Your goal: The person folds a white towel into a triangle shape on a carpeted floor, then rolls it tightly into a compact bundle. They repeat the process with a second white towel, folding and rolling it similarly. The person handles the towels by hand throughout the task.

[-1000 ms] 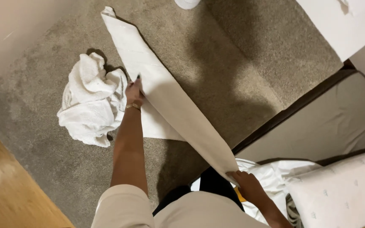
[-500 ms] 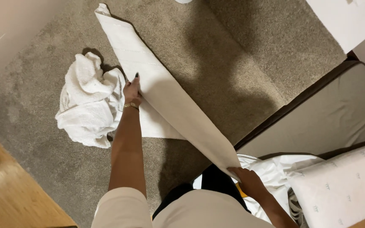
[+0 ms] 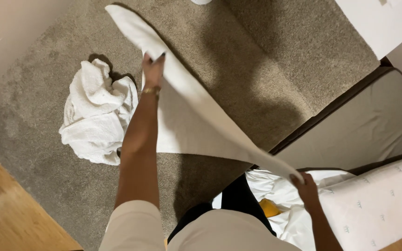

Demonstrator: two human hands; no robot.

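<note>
I hold a long white towel (image 3: 196, 109) stretched out above a grey-brown carpet (image 3: 252, 69). My left hand (image 3: 153, 69), arm extended, grips its upper edge partway along; a gold bracelet sits on that wrist. My right hand (image 3: 305, 186) grips the near end of the towel close to my body. The far end of the towel reaches toward the top of the view, and part of the cloth hangs down below the held edge.
A crumpled heap of white towels (image 3: 96, 116) lies on the carpet left of my left arm. A grey mattress (image 3: 368, 125) with a white pillow (image 3: 373, 204) and white linen is at right. Wooden flooring (image 3: 10, 214) shows at lower left.
My left hand has slid farther along the towel's upper edge, away from me. The right hand has kept its grip near my body.
</note>
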